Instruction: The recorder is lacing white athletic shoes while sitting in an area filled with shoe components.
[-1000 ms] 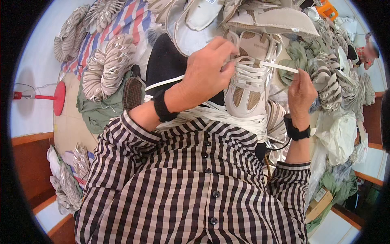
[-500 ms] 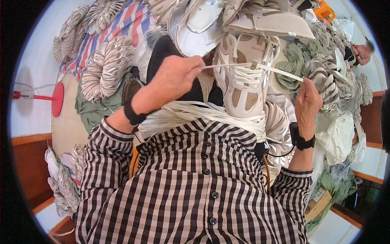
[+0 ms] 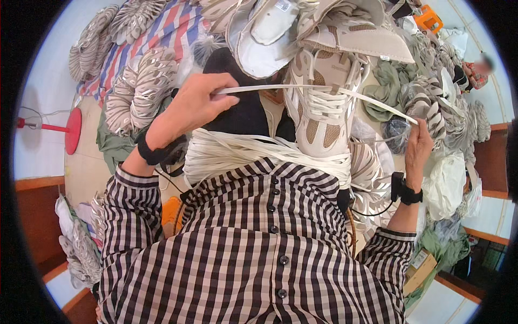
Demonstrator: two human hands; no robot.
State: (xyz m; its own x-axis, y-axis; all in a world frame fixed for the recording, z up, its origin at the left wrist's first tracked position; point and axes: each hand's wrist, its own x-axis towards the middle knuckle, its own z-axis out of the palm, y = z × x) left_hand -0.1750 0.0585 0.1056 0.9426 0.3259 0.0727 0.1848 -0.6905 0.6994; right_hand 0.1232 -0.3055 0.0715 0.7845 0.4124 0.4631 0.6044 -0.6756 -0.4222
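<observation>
A beige and white shoe upper [image 3: 325, 108] rests toe toward me on my lap, with tan mesh panels and a white shoelace [image 3: 270, 87] threaded through its lower eyelets. One lace end runs out to the left, pinched between thumb and fingers of my left hand [image 3: 202, 100]. On the other side my right hand [image 3: 418, 146] grips the opposite end, out to the right of the shoe. Both lace lengths are stretched nearly straight. Across my lap, below the shoe's toe, lies a thick bundle of loose white laces [image 3: 243, 156].
More beige shoe uppers [image 3: 350, 32] are piled just beyond. Ring-shaped bundles of uppers [image 3: 141, 89] lie at left, some on a striped sheet [image 3: 167, 38]. Others crowd the right beside a white plastic bag [image 3: 445, 181]. A red round-based stand [image 3: 74, 131] is far left; another person [image 3: 479, 73] sits far right.
My left hand has moved left, drawing out more of its lace end. My right hand has shifted slightly right and down, still holding its end. The shoe has barely moved.
</observation>
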